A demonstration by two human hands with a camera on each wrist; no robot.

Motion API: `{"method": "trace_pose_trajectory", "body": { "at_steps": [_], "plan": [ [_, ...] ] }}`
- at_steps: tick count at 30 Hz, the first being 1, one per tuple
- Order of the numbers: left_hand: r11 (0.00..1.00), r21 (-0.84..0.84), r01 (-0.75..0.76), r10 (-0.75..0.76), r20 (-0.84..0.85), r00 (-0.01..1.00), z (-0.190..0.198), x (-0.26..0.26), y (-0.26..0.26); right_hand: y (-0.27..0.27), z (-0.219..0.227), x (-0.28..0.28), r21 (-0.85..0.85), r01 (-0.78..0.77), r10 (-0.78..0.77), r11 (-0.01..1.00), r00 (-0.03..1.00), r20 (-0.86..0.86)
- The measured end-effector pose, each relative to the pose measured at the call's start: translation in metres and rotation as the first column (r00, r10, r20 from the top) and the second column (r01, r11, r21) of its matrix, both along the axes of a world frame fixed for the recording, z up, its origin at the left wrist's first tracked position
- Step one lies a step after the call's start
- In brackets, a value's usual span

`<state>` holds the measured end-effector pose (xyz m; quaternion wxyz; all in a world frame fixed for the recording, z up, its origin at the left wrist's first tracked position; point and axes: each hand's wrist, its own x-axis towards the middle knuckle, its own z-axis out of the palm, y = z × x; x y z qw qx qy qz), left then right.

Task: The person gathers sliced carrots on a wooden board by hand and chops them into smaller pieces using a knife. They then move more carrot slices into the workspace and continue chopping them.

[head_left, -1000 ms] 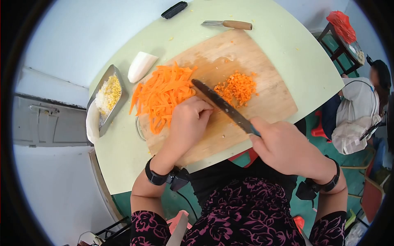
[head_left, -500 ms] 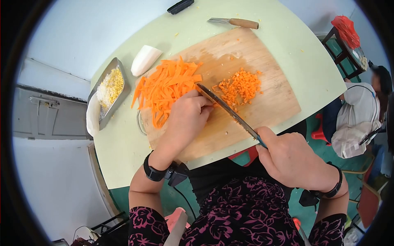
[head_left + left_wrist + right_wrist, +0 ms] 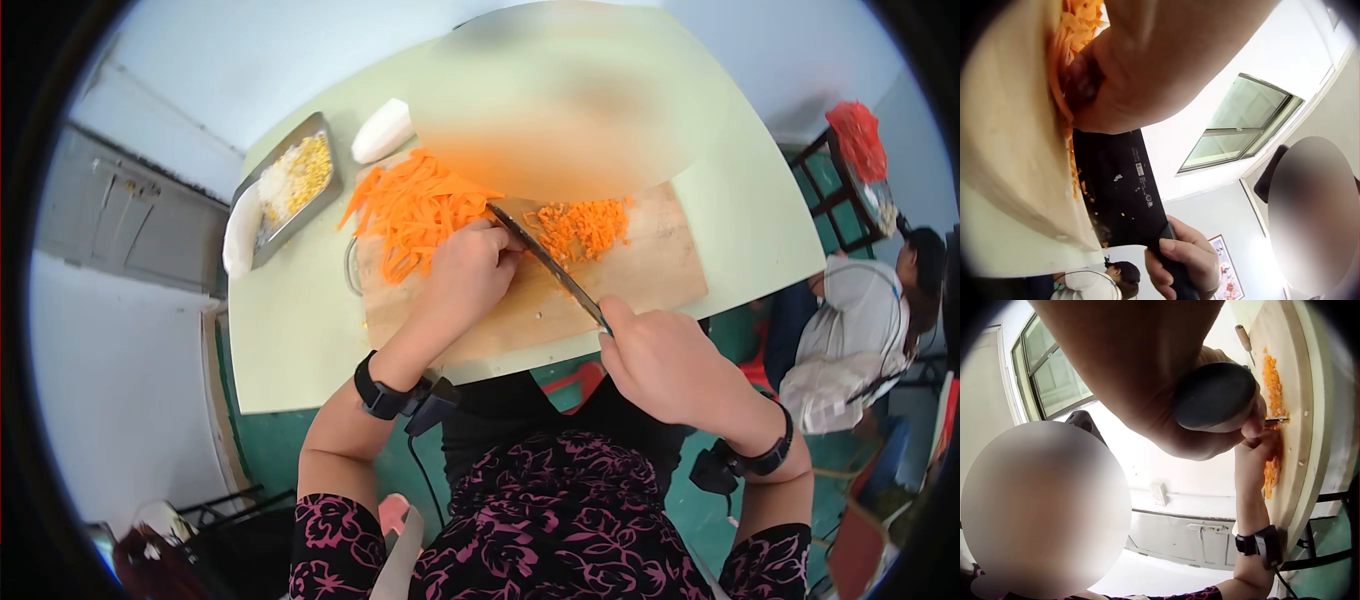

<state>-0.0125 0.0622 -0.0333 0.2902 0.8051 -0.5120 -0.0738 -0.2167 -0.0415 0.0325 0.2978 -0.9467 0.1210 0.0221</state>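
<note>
so, lines from the scene:
left hand (image 3: 468, 275): knuckles curled, fingertips pressing down on the near end of the carrot strips (image 3: 420, 208), right beside the blade
right hand (image 3: 668, 366): fingers wrapped tight round the knife handle, off the near edge of the board
knife (image 3: 545, 262): dark blade slanting across the board, its flat side against the left hand's knuckles, tip between the strips and the diced carrot (image 3: 585, 224)
cutting board (image 3: 660, 270): wooden, on the pale green table (image 3: 290, 330); the strips lie in a heap on its left part, the dice in a small pile on the right of the blade
left wrist view: blade (image 3: 1124, 194) seen from low down, flecks of carrot stuck to it, the right hand (image 3: 1188, 259) gripping the handle behind
tray (image 3: 262, 236): metal, at the table's left edge, holding chopped yellow and white bits
white radish (image 3: 382, 131): a chunk lying just beyond the board's far left corner
far side of board: blurred, cannot tell what lies there
person at right (image 3: 860, 320): seated, well apart from the table
</note>
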Motion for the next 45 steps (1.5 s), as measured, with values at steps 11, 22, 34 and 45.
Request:
{"method": "trace_pose_trajectory", "body": {
  "at_steps": [11, 22, 34, 45],
  "plan": [
    [0.932, -0.202, -0.302, 0.302, -0.029, 0.953, -0.020, -0.028, 0.000, -0.025, -0.005, 0.000, 0.023, -0.015, 0.015, 1.000, 0.999, 0.032],
    [0.840, -0.475, -0.262, 0.315, 0.032, 0.949, -0.039, -0.035, -0.003, 0.006, -0.009, -0.002, -0.144, 0.128, -0.124, 0.981, 0.992, 0.037],
    [0.863, -0.438, -0.254, 0.296, 0.030, 0.955, -0.034, -0.039, -0.003, 0.038, -0.018, 0.014, -0.373, 0.182, -0.196, 0.910, 0.981, 0.002],
    [0.841, -0.493, -0.222, 0.206, -0.088, 0.975, -0.042, -0.036, -0.005, 0.055, 0.008, 0.030, -0.105, 0.457, -0.469, 0.883, 0.866, -0.175]
  ]
}}
